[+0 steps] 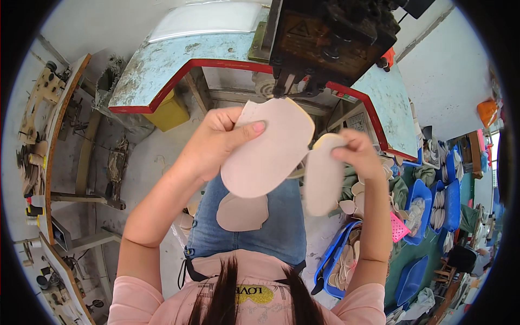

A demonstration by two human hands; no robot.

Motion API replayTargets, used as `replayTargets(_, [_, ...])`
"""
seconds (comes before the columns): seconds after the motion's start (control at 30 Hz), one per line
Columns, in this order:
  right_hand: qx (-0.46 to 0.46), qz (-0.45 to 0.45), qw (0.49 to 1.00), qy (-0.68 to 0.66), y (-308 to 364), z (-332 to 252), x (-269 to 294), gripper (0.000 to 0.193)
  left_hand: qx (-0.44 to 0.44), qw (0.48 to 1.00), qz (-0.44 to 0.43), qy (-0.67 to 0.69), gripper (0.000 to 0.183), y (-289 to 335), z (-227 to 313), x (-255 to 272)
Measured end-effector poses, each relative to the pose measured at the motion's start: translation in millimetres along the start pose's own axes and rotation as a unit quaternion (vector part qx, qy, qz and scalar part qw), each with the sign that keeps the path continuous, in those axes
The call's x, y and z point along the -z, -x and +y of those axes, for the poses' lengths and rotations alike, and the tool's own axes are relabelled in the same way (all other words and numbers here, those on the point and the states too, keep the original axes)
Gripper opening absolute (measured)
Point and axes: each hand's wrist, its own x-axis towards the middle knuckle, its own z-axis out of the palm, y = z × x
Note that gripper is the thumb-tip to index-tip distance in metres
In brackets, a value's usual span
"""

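Note:
My left hand (225,135) is closed on a large pale pink insole piece (271,157), with the thumb flat on its face. That piece has a rounded lower end, and its upper edge lies just under the needle area of a dark sewing machine head (325,46). To the right, my right hand (360,154) pinches the top of a second pale insole piece (323,181), which hangs down and is blurred. Its yellowish upper edge comes close to the first piece; whether they touch I cannot tell. Another pale piece (242,213) rests on my lap.
A worn light-blue table (179,50) with a red edge wraps around the machine. A yellow bin (169,112) stands beneath it at left. At right are blue baskets (418,203) of cut pieces and a pink basket (398,227). Another machine bench (65,135) stands far left.

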Motion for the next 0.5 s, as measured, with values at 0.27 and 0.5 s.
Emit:
replayTargets(0.27, [0.042,0.097,0.993,0.058,-22,-58,8,0.016,-0.052,0.996,0.049,0.046,0.019,6,-22,2])
replayTargets(0.5, [0.106,0.058,0.984,0.134,-54,-98,4,0.015,-0.048,0.997,0.050,0.031,0.017,19,-34,3])
